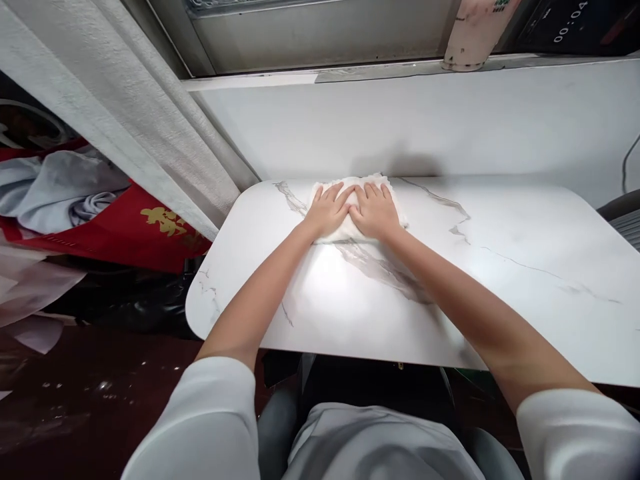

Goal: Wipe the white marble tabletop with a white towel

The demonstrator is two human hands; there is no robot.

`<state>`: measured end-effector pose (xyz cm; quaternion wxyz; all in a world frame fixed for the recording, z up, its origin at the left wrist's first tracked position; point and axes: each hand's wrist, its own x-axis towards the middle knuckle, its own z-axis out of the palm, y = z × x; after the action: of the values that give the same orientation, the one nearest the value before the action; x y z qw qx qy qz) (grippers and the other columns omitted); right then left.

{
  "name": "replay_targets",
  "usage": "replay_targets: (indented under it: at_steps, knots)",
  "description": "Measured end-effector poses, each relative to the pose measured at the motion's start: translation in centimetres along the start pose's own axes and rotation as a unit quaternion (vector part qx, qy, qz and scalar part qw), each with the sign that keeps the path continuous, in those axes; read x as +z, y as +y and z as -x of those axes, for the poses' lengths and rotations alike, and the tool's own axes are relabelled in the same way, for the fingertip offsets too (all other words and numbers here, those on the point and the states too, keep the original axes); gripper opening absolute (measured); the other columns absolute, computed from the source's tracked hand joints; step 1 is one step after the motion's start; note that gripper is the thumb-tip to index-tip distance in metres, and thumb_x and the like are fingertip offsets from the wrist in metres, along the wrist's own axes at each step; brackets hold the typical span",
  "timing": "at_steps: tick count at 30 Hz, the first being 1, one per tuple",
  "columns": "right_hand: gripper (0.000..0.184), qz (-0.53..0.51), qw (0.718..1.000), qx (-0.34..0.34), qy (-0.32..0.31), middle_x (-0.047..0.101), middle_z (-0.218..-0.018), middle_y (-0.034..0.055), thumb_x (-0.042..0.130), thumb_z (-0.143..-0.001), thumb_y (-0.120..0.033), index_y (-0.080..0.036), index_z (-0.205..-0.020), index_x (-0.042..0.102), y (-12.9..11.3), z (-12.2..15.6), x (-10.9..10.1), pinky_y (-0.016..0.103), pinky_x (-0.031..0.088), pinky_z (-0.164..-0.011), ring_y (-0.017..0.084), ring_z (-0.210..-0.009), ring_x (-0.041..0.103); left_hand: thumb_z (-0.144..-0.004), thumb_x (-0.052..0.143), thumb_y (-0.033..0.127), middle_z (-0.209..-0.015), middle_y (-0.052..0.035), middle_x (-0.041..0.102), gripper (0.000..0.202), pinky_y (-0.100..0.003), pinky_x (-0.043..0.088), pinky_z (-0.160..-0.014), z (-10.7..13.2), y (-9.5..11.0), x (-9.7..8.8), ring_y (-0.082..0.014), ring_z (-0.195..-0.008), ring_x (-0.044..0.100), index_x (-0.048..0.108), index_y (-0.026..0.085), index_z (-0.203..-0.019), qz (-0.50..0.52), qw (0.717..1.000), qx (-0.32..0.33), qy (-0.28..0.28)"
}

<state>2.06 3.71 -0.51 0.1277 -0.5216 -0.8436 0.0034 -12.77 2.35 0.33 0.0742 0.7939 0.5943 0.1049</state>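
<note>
Fingers (332,193) of both hands are extended and moderately spread, laid flat over a white cloth (346,235); they pinch nothing. Left hand (326,215) covers the left part of the cloth; right hand (377,217) covers the right part. Inner digits meet or nearly meet at the middle; contact between them cannot be confirmed.

Cloth location: on the desk (525,227), left of its middle, near its far edge and the white panel (310,127) behind. Palms face down, side by side, probably so that pressure is shared across the cloth and both halves lie flat. Both arms reach forward nearly straight, a posture consistent with the cloth's far position.

Orientation: the long axis of the cloth runs left to right, roughly parallel to the desk's far edge. Its straighter side faces near; its ruffled side faces far. No distinct leading end is visible. Fingertips point far.
</note>
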Motion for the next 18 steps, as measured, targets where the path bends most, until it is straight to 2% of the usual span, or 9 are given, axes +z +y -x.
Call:
replay_targets:
  at_steps: [4, 9, 13, 18]
  knots:
    - [0.056, -0.010, 1.000, -0.008, 0.027, 0.048, -0.146, 0.0217, 0.030, -0.095, -0.029, -0.003, -0.142, 0.044, 1.7, -3.0, 0.6, 0.052, 0.019, -0.117, 0.031, -0.138, 0.038, -0.103, 0.023, 0.033, -0.162, -0.0096, 0.029, 0.053, -0.048, 0.008, -0.123, -2.9, -0.6, 0.0, -0.0215, -0.151, 0.023, 0.030, 0.022, -0.154, 0.001, 1.000, -0.004, 0.012]
    - [0.049, -0.012, 0.998, 0.003, 0.058, 0.059, -0.129, 0.0183, 0.033, -0.093, -0.028, -0.007, -0.132, 0.054, 2.6, -4.7, 0.9, 0.048, 0.023, -0.114, 0.031, -0.122, 0.048, -0.103, 0.022, 0.033, -0.161, -0.0097, 0.032, 0.052, -0.048, 0.010, -0.123, -5.0, -1.2, 0.2, -0.0216, -0.149, 0.026, 0.032, 0.022, -0.153, 0.004, 1.000, -0.002, 0.022]
    - [0.048, -0.007, 0.997, -0.002, 0.072, 0.061, -0.124, 0.0176, 0.034, -0.092, -0.029, -0.008, -0.131, 0.054, 2.8, -5.0, 1.2, 0.049, 0.024, -0.113, 0.031, -0.118, 0.049, -0.103, 0.023, 0.034, -0.161, -0.0098, 0.033, 0.052, -0.048, 0.011, -0.123, -5.3, -1.4, 0.4, -0.0215, -0.149, 0.027, 0.032, 0.021, -0.152, 0.003, 1.000, 0.002, 0.031]
    - [0.052, -0.003, 0.998, -0.014, 0.062, 0.058, -0.132, 0.0187, 0.029, -0.095, -0.029, -0.006, -0.138, 0.049, 3.0, -4.3, 1.4, 0.052, 0.019, -0.116, 0.031, -0.125, 0.047, -0.103, 0.023, 0.030, -0.161, -0.0116, 0.031, 0.052, -0.047, 0.010, -0.123, -4.3, -0.5, 0.4, -0.0216, -0.149, 0.027, 0.032, 0.019, -0.153, -0.010, 0.999, -0.010, 0.033]
